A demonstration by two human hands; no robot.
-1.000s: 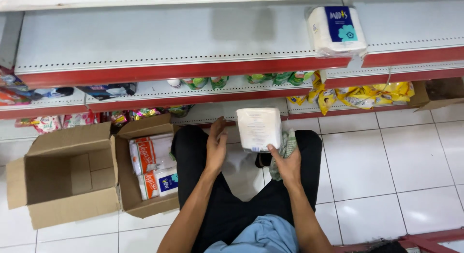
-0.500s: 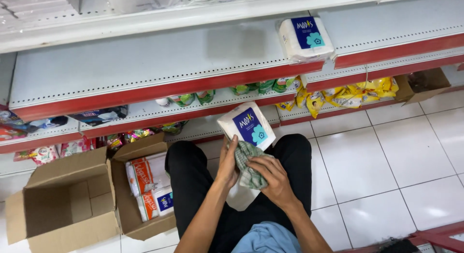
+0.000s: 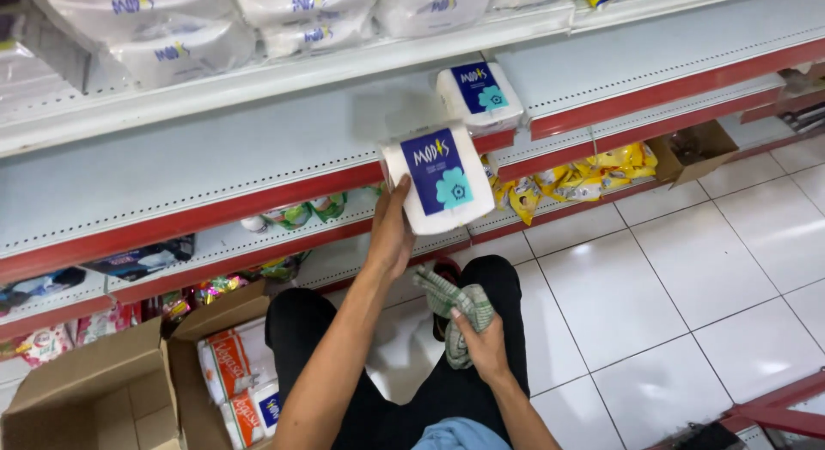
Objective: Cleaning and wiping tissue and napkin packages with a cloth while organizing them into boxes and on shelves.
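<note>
My left hand (image 3: 392, 235) grips a white tissue pack with a blue label (image 3: 439, 177) by its lower left edge and holds it up in front of the grey shelf (image 3: 215, 171). A second pack of the same kind (image 3: 479, 96) lies on that shelf just above and to the right. My right hand (image 3: 485, 347) is lower, over my lap, closed around a green-and-white checked cloth (image 3: 454, 307). I am crouched in dark trousers facing the shelves.
More white packs (image 3: 180, 29) fill the top shelf. Small green and yellow packets (image 3: 593, 171) line the low shelf. An open cardboard box with packs (image 3: 232, 373) and another open box (image 3: 82, 398) stand at lower left. A small box (image 3: 692, 149) sits at right on white floor tiles.
My left hand has lifted the tissue pack up toward the shelf. My right hand has come off the pack and dropped to my lap with the cloth. The view has tilted upward.
</note>
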